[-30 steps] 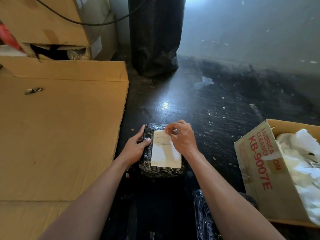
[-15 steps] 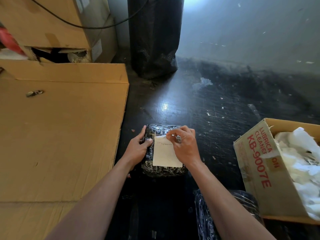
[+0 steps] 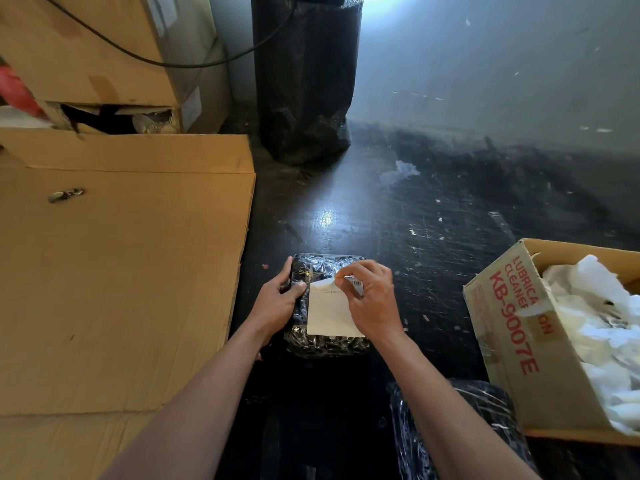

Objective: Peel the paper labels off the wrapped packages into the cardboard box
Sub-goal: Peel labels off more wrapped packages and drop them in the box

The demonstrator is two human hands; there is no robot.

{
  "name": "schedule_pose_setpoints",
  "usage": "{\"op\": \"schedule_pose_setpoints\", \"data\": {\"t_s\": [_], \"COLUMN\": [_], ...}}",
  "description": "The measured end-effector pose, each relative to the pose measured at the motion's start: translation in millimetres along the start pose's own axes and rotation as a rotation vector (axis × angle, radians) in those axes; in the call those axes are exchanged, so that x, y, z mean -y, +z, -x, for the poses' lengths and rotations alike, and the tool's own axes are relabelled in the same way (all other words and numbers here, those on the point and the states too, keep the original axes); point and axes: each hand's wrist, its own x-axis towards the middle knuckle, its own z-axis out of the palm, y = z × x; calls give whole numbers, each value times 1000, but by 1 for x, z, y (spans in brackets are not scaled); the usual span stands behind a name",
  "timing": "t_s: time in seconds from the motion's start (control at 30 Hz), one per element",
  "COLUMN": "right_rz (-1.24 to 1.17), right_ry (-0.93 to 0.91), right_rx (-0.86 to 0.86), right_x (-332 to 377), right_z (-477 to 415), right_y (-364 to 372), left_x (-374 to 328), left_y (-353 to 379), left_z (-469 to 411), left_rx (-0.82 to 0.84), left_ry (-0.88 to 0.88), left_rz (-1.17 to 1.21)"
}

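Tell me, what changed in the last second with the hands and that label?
The right hand, pinching the paper label at its top, has begun peeling: the top edge now curls up off the wrapped package, and a small barcode shows by its fingers. The left hand still grips the package's left side; package and cardboard box have not moved.

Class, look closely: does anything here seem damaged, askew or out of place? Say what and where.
The label curls up at its top edge off the package, pinched by the right hand. The carton at upper left is torn open in front.
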Motion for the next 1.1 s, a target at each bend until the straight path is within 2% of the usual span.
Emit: {"op": "schedule_pose_setpoints", "data": {"t_s": [1.1], "right_rz": [-158], "right_ry": [12], "right_rx": [-52], "right_x": [18], "right_z": [43], "right_y": [-18], "left_x": [3], "left_y": [3], "left_z": [-2], "left_rx": [-20], "left_ry": [66], "left_rz": [-76]}}
